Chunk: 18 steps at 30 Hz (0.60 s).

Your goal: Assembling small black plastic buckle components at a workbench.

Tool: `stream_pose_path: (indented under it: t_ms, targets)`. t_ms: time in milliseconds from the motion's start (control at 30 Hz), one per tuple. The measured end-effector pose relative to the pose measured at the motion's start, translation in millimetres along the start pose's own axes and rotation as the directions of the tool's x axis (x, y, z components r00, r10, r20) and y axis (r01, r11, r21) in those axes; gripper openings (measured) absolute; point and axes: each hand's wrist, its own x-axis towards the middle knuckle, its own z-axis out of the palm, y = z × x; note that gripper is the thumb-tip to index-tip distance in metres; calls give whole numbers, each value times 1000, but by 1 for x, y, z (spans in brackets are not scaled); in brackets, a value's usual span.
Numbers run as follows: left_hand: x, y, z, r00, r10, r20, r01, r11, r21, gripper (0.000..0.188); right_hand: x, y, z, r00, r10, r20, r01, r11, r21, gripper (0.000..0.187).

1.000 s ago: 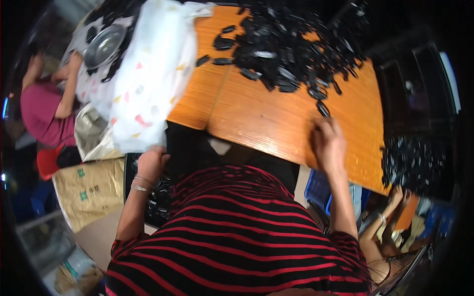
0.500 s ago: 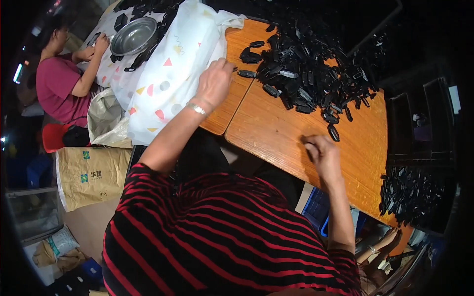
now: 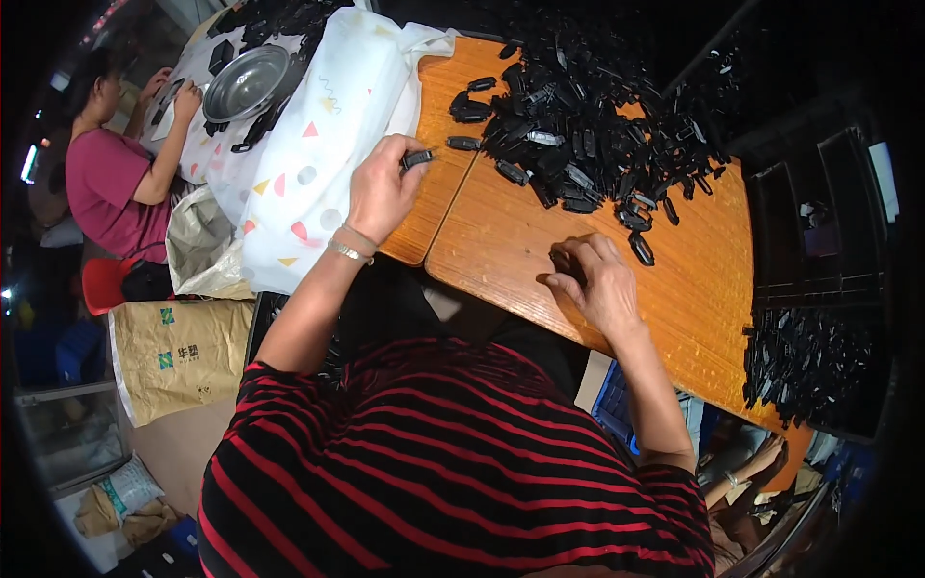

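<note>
I'd go light and steady on that pinch, since the left hand [image 3: 387,183] has a black piece [image 3: 416,159] between thumb and fingers left of the pile [image 3: 578,125], and the right hand [image 3: 605,289] curls on the pile's near side, can't tell if gripping anything.

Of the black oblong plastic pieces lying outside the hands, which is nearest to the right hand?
The black oblong plastic piece at the large black heap's near end, just beside the right hand; the others lie farther away.

Wooden table [image 3: 501,231] with many black parts [image 3: 583,144]
</note>
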Motion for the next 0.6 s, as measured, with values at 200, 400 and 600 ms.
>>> stream_pose_path:
  t_ms: [200,400,600]
  targets:
    - [-21,17,26,942,-119,312,327,517,-791,28,-12,-5,3,982,184,53,-175,976,-130,30]
    - [-31,51,38,887,10,462,436,312,-844,29,14,-30,3,969,230,-94,-212,962,174,17]
    - [-31,70,32,864,86,496,464,246,-851,30,36,-48,8,954,128,-271,-18,928,373,20]
